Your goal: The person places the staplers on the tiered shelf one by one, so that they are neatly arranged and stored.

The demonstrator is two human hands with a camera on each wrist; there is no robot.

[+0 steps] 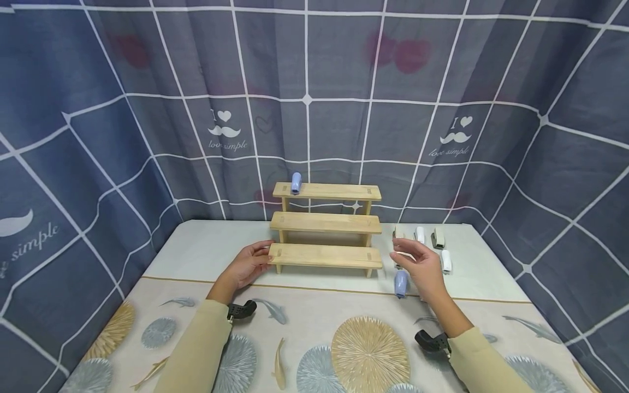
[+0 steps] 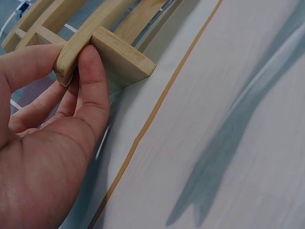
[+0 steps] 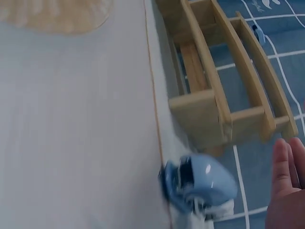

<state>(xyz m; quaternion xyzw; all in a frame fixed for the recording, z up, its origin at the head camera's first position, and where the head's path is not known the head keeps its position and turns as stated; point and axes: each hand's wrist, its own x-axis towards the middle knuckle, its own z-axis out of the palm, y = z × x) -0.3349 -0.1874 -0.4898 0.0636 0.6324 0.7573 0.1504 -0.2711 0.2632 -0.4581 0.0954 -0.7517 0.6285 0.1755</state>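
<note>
A three-step wooden shelf [image 1: 324, 255] stands on the white tabletop. My left hand [image 1: 248, 265] pinches the left end of its lowest board [image 2: 78, 43] between thumb and fingers. On the top board, near its left end, sits a blue stapler [image 1: 296, 183]. My right hand [image 1: 420, 267] hovers to the right of the shelf, fingers bent a little and holding nothing. Another blue stapler [image 1: 400, 284] lies just below its fingertips, and also shows in the right wrist view. White staplers [image 1: 445, 262] and a beige stapler [image 1: 438, 238] are grouped around that hand, some partly hidden by it.
A dark curtain [image 1: 344, 131] with white grid lines surrounds the table at the back and sides. A patterned cloth [image 1: 275, 355] with fish and round leaf shapes covers the front of the table. Wrist camera mounts [image 1: 432, 341] sit on both arms.
</note>
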